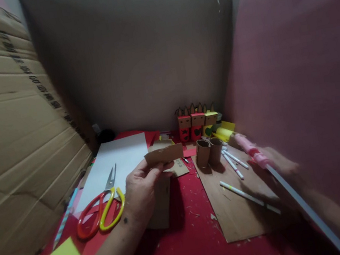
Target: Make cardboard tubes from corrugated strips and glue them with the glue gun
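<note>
Left hand (141,189) pinches a cardboard strip (164,154) above the red worktop (190,246); right hand (278,174), blurred, grips a glue gun (252,150).

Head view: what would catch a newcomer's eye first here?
The left hand pinches a small brown cardboard strip above the red table. Left of it lie red-and-yellow-handled scissors by white paper. The blurred right hand holds a pink-tipped white stick.

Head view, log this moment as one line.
left hand: holds cardboard strip | right hand: holds pink-tipped stick, blurred | scissors left | two tubes on cardboard sheet
</note>
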`<state>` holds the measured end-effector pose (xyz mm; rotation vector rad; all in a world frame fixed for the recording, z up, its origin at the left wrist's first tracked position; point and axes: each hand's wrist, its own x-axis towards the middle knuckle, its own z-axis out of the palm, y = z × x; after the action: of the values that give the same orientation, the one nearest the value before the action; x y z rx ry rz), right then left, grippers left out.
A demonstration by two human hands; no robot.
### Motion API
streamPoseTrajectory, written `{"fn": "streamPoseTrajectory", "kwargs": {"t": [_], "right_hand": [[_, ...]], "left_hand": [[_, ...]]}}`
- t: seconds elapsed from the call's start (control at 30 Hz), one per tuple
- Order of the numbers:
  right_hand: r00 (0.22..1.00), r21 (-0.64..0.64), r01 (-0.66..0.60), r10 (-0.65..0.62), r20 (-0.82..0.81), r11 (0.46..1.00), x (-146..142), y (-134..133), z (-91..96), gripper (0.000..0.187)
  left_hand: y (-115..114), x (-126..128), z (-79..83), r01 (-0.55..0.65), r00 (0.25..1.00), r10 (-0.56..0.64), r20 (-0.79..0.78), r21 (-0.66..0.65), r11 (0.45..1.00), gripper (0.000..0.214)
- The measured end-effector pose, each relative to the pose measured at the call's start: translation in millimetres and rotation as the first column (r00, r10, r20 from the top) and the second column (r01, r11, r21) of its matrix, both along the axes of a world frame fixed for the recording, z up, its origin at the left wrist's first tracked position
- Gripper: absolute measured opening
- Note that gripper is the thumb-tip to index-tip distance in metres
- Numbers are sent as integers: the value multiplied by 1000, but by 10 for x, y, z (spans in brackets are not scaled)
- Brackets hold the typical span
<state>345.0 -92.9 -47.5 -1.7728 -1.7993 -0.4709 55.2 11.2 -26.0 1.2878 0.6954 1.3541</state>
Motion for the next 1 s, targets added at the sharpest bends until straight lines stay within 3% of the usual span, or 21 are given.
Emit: {"fn": "streamPoseTrajectory", "kwargs": {"t": [0.13,0.27,0.5,0.63,0.73,0.83,0.9,0.97,1.0], "right_hand": [[974,-211,184,-150,170,960,383,-90,-158,48],[953,-327,264,-194,231,907,490,-103,-228,44],[985,-445,172,-166,53,879,521,-77,-131,62],[989,-466,135,-149,6,874,546,-84,-141,66],[991,-492,125,-133,19,862,591,-85,-157,62],[992,-419,122,-98,79,900,579,-75,-89,41],[992,-267,119,-103,71,956,452,-59,33,27],[993,-129,77,-88,-84,989,205,-28,195,20],[975,-119,-6,-20,-220,993,49,-2,277,19]], "left_hand": [[-15,1,8,3,999,-3,-40,6,1000,22],[-18,0,-1,1,998,-2,-55,-22,1000,23],[26,-22,-26,-25,998,25,-65,0,1000,26],[-16,11,4,-2,1000,0,-23,-45,999,22],[-66,31,29,17,999,-17,-28,-9,1000,18],[-97,30,23,67,996,-62,-64,75,995,16],[-108,24,1,105,992,-94,-88,124,987,15],[-122,20,-22,129,987,-112,-115,153,980,12],[-133,20,-29,142,984,-121,-131,161,977,10]]}}
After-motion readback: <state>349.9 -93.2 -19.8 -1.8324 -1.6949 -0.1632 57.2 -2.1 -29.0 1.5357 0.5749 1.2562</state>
